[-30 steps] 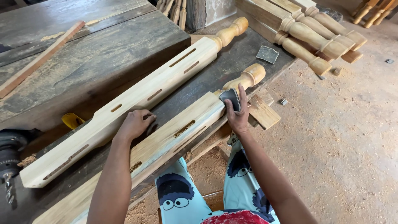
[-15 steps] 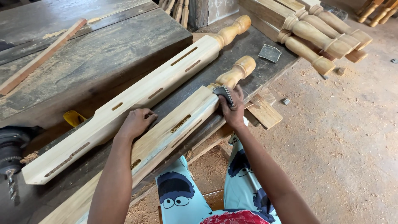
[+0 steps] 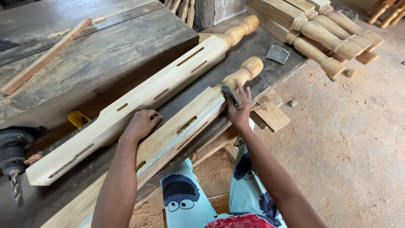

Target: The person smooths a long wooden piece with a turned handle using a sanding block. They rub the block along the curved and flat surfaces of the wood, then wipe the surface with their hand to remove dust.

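At far left, one drill chuck with a twist bit [image 3: 12, 169] pokes in over the dark bench [image 3: 105, 59], where one thin wooden strip [image 3: 44, 57] lies diagonally. Two long pale turned posts with slots cut in them lie side by side: the far post [image 3: 139, 99] and the near post [image 3: 177, 131]. The left hand [image 3: 141, 124] rests flat, fingers spread, on the near post. The right hand [image 3: 239, 110] is closed on one grey piece of sandpaper [image 3: 230, 93], pressing it against the near post's shoulder. One more sandpaper sheet [image 3: 278, 54] lies on the bench. At right, several turned legs [image 3: 333, 36] are stacked.
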